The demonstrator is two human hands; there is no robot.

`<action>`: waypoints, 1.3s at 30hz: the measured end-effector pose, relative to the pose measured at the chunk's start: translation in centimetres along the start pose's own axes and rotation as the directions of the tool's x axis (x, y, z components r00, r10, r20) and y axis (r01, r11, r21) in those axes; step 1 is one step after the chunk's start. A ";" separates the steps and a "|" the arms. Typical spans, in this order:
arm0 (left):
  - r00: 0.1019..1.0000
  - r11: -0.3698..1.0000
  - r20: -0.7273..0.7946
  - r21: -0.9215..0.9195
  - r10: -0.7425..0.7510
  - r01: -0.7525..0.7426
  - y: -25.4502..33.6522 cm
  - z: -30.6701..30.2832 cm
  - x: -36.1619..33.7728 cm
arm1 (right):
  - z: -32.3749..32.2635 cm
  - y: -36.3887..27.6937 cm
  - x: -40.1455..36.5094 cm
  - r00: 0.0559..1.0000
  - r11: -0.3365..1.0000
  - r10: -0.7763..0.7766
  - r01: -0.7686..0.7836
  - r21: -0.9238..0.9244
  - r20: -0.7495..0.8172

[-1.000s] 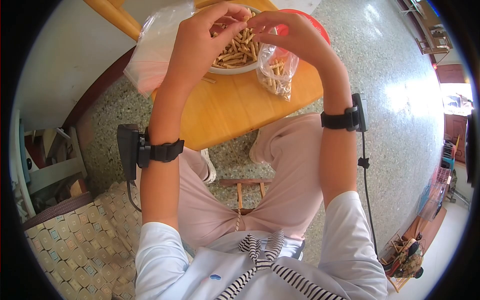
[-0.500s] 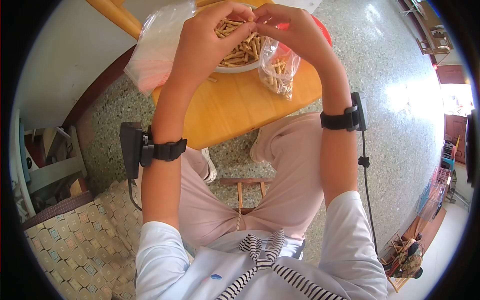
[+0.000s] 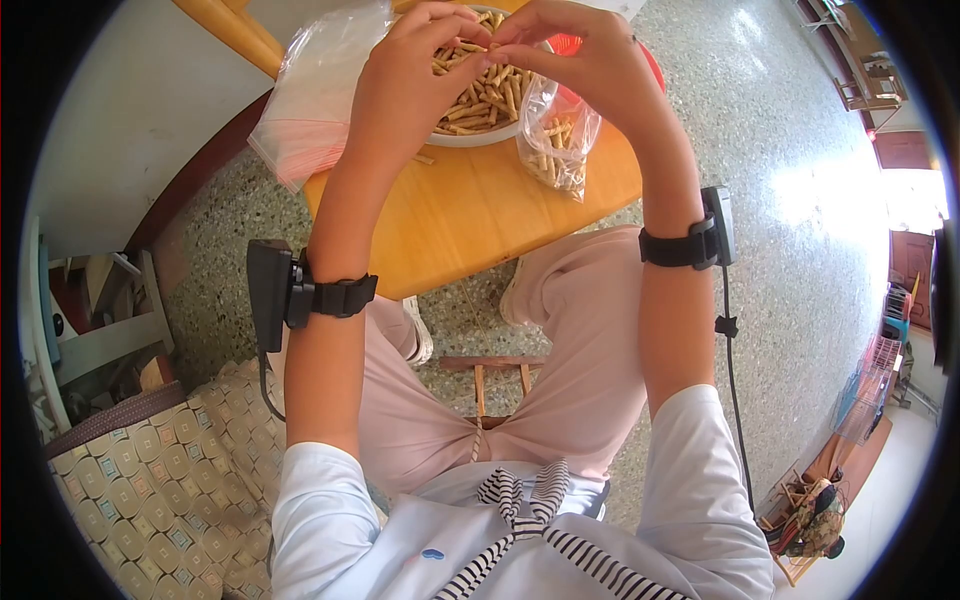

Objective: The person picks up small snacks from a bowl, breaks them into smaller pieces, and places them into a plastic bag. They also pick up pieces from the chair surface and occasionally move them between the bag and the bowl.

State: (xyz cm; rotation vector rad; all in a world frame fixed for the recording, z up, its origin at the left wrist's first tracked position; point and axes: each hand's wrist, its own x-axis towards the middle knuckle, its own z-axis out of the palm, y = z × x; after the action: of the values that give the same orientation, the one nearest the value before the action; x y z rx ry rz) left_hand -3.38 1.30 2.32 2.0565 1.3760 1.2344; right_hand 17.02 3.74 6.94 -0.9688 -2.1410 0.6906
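My left hand (image 3: 415, 85) and my right hand (image 3: 585, 65) meet fingertip to fingertip above a white bowl (image 3: 470, 139) filled with short, tan, dried root-like sticks (image 3: 488, 105). Both are closed in a pinch; whatever lies between the fingertips is too small and covered to make out. Below my right hand, a clear plastic bag (image 3: 568, 178) holding several of the same sticks leans against the bowl's side. Left of my left hand lies a stack of clear bags (image 3: 315, 100) with pinkish edges.
The bowl and bags are on a yellow wooden surface (image 3: 470, 215), with a loose stick piece (image 3: 424, 159) near the bowl. A red plastic basket (image 3: 648, 68) shows behind my right hand. Patterned cloth (image 3: 170, 490) is at lower left. Speckled floor (image 3: 790, 300) spreads to the right.
My fingertips have come together slightly lower and to the left, and my right hand has turned a little. The pale piece glimpsed between them before is now hidden.
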 end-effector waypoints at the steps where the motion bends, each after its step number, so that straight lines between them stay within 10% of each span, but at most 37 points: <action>1: 1.000 1.000 0.000 0.000 0.000 0.000 0.0 0.0 0.0 | 0.1 0.0 0.0 1.000 1.000 -0.011 0.011 -0.010 -0.010; 9: 0.997 0.997 0.017 -0.006 -0.076 0.076 0.5 1.0 -0.6 | 1.0 0.9 0.2 0.992 0.980 -0.121 0.126 0.152 -0.042; 25: 0.996 0.976 -0.067 -0.211 -0.062 0.047 1.9 0.5 -0.2 | -1.6 3.7 -0.9 0.990 0.987 0.144 -0.143 -0.071 0.009; 30: 0.954 0.941 0.033 0.159 0.298 -0.299 1.7 2.6 -0.6 | -1.5 4.8 -0.9 0.970 0.978 0.204 -0.207 -0.008 -0.136; 39: 0.987 0.937 0.058 0.311 0.149 -0.160 0.5 1.2 0.0 | -0.8 3.1 -0.6 0.951 0.946 0.271 -0.292 -0.141 -0.149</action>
State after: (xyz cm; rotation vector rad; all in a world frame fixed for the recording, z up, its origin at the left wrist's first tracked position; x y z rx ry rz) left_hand -2.08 1.22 2.00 2.4318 1.5011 1.0895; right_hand 19.28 5.19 5.15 -1.3894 -1.9886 0.5770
